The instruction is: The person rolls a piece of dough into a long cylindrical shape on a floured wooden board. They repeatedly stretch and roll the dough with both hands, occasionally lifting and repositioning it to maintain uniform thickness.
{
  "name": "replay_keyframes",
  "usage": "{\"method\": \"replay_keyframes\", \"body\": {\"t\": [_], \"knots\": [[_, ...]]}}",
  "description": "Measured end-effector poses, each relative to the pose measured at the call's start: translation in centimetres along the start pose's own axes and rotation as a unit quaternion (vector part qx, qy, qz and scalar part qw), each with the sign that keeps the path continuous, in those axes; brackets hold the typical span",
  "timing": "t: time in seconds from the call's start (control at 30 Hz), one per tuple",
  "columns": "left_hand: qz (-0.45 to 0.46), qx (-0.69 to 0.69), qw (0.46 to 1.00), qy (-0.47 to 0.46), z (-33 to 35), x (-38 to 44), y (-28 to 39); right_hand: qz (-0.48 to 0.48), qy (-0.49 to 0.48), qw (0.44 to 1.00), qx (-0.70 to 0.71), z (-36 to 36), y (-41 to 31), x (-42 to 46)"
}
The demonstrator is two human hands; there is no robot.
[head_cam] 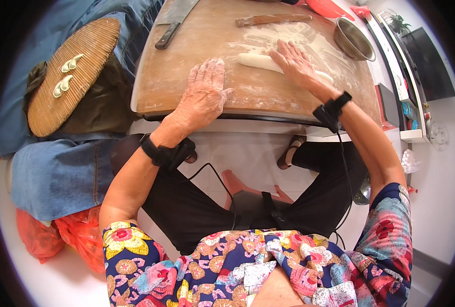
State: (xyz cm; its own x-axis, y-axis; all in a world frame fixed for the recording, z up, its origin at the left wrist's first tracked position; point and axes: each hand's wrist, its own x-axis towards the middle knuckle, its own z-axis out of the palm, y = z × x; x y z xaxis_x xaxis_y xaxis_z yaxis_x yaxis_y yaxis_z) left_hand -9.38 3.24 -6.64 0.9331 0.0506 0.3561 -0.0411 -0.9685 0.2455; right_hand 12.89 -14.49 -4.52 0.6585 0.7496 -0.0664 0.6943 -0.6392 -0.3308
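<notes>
A long roll of white dough (258,61) lies on a floured wooden board (181,80). My right hand (296,65) rests across the dough, palm down with its fingers extended; the roll shows on both sides of it. My left hand (206,90) is flat over the board, left of the dough, with floury fingers and nothing held. Behind the hands lies a wooden rolling pin (273,20) beside scattered flour (296,32). A cleaver (168,35) lies at the board's back left. On a round, ribbed tray (93,50) at the left sit several dumplings (72,63).
A metal bowl (354,39) stands at the board's right edge, with a red plastic basin (329,7) behind it. Blue denim cloth (58,172) lies at the left, above red plastic bags (81,234). Black cables run from both wrist straps.
</notes>
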Motion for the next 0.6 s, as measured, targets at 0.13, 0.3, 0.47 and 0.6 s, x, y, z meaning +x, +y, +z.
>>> {"method": "replay_keyframes", "body": {"t": [0.13, 0.3, 0.47, 0.6], "knots": [[0.012, 0.0, 1.0, 0.001, -0.7, -0.4, -0.3, -0.057, -0.011, 0.997, -0.044, 0.3, -2.5, -5.5], [0.02, 0.01, 1.0, 0.001, -1.3, -0.6, 0.1, -0.069, -0.008, 0.996, -0.061, 1.0, -2.3, -6.9], [0.009, 0.01, 1.0, -0.002, -1.1, 0.0, 0.3, 0.037, 0.011, 0.999, -0.002, 0.4, -2.2, -0.3], [0.018, 0.004, 1.0, 0.011, -1.0, 0.9, 0.7, 0.052, 0.04, 0.997, -0.031, 0.4, -1.3, 1.9]]}}
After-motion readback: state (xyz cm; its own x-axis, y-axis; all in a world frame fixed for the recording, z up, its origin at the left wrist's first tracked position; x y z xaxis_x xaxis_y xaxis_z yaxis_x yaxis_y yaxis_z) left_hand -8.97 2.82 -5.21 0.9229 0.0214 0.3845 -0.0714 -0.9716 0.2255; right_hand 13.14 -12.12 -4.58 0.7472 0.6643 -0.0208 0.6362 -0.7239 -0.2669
